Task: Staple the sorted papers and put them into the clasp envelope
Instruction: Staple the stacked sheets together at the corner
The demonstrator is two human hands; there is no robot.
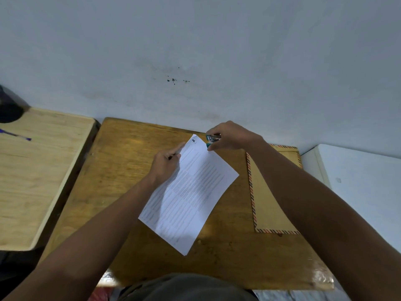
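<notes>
A stack of white printed papers point(191, 192) lies slanted on the brown wooden desk point(121, 170), its top corner lifted toward the wall. My left hand point(165, 166) pinches the papers' upper left edge. My right hand point(230, 135) grips a small green and metal stapler point(213, 139), whose jaws sit over the papers' upper right edge near the top corner. A brown clasp envelope point(267, 203) with a striped border lies flat on the desk's right side, partly under my right forearm.
A lighter wooden desk point(39, 170) stands to the left with a purple pen point(15, 134) and a dark object point(8, 109) on it. A white surface point(358, 170) lies to the right. The wall point(195, 61) rises right behind the desk.
</notes>
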